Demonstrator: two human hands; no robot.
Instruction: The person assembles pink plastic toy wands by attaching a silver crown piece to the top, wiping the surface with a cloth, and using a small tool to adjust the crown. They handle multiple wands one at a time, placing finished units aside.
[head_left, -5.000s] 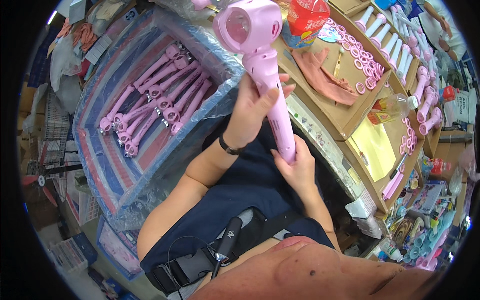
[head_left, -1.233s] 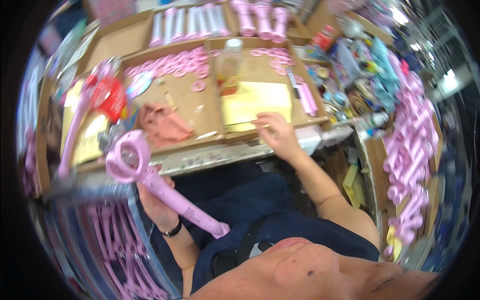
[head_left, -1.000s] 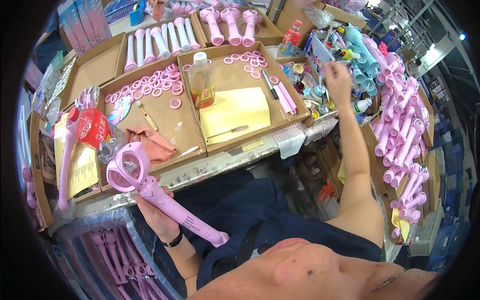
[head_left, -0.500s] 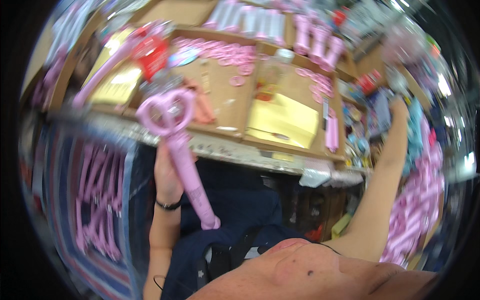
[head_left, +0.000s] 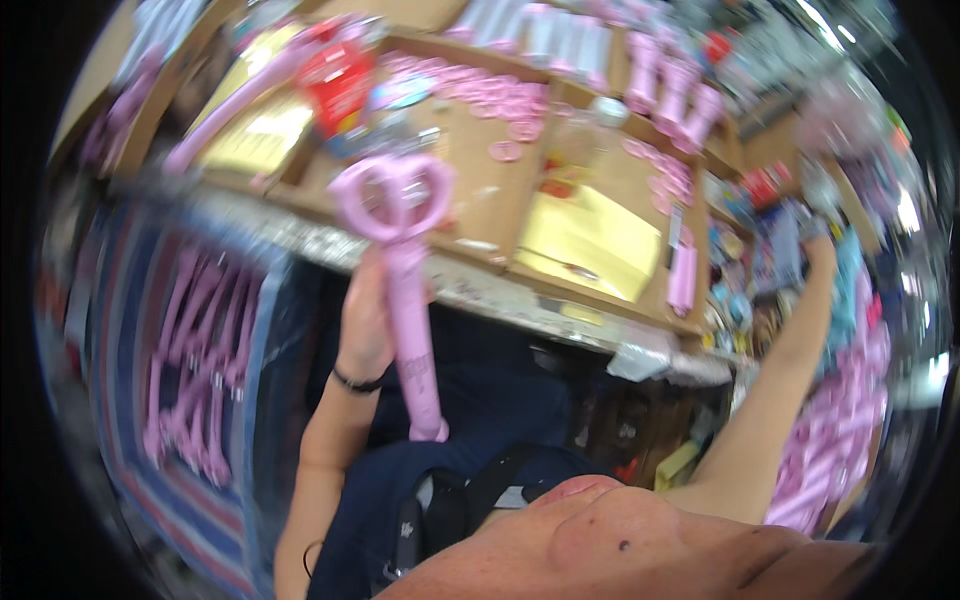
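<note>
A: What is the left hand (head_left: pixel 366 318) doing?
B: It is wrapped around the handle of a pink wand (head_left: pixel 408 325), left of the middle of the frame. The palm is behind the handle, and fingertips show at its right edge.
A: How does the wand stand?
B: Nearly upright, its ring-shaped head at the top and the handle end down over the dark blue clothing (head_left: pixel 500 400). I can't tell whether that end touches the cloth.
A: And the right hand (head_left: pixel 818 240)?
B: Stretched far to the upper right of the frame, well apart from the wand. It's near some light blue pieces (head_left: pixel 845 290). The hand is small and blurred, so I can't tell how far open it is or whether it has hold of anything.
A: What lies at the left?
B: A striped bin (head_left: pixel 118 330) in blue and red, with more pink wands (head_left: pixel 205 360) inside.
A: And across the top?
B: Cardboard trays (head_left: pixel 465 205) on the table. The one at top centre has pink rings (head_left: pixel 490 92); the one to its right has yellow paper (head_left: pixel 595 240) and a bottle with a white cap (head_left: pixel 608 112). A red bottle (head_left: pixel 335 85) is just above the wand's head, toward the left.
A: Lower right?
B: A heap of pink handles (head_left: pixel 830 430), blurred.
</note>
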